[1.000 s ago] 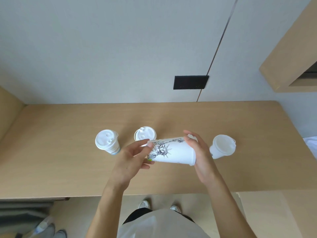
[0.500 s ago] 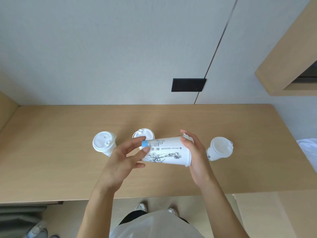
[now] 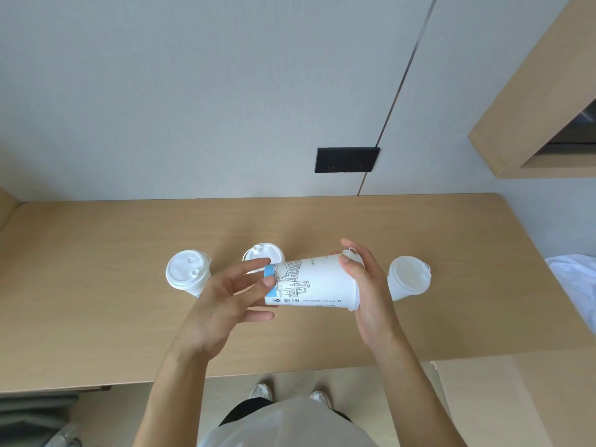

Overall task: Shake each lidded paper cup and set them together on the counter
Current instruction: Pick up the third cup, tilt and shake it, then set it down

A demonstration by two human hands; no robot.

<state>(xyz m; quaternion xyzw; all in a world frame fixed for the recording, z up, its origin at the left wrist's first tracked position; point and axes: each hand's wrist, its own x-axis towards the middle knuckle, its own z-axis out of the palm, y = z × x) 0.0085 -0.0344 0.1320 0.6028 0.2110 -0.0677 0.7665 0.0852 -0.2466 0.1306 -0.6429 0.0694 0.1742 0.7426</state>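
Note:
A tall white paper cup (image 3: 317, 283) with black line drawings and a blue band lies sideways in the air above the counter (image 3: 96, 317). My left hand (image 3: 225, 304) presses its fingertips on the cup's base end. My right hand (image 3: 367, 291) covers the lidded end. Three other lidded white cups stand upright on the counter: one at the left (image 3: 187, 272), one behind my left fingers (image 3: 263, 253), one at the right (image 3: 409, 280).
The counter meets a grey wall at the back with a black socket plate (image 3: 346, 159). A wooden shelf box (image 3: 532, 124) hangs at the upper right. White cloth (image 3: 577, 285) lies at the right edge. My shoes show below the front edge.
The held cup has turned about its long axis, showing different drawings and the blue band. It stays sideways between both hands.

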